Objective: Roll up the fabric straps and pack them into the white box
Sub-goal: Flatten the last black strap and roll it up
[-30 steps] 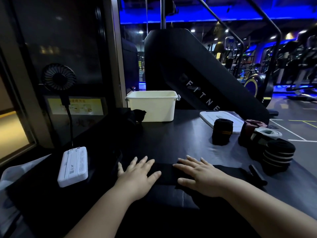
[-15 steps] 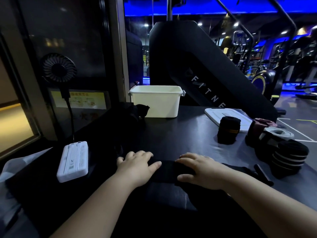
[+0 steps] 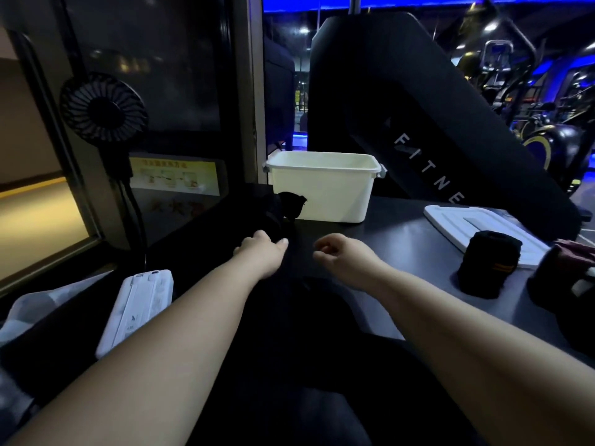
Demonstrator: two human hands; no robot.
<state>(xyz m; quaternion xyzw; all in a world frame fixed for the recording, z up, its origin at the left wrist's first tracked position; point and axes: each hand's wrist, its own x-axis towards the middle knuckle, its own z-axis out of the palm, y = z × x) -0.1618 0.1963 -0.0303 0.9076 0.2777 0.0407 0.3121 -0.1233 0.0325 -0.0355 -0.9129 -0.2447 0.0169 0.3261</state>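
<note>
- I work from a single view, a wide-angle camera worn on the person's head.
- It faces forward and tilts down over the dark bench [image 3: 402, 239].
- It sits close: both forearms run in from the bottom edge to the left hand [image 3: 262, 252] and the right hand [image 3: 341, 255] near mid-frame.
- The white box [image 3: 322, 188] stands beyond the hands, towards the bench's far side.
- The gym machines [image 3: 553, 140] show far behind, at upper right.

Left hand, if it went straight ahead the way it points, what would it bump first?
Probably the black fabric bundle just ahead of the left hand, then the white box behind it. It's dark, so depth is unsure.
</note>
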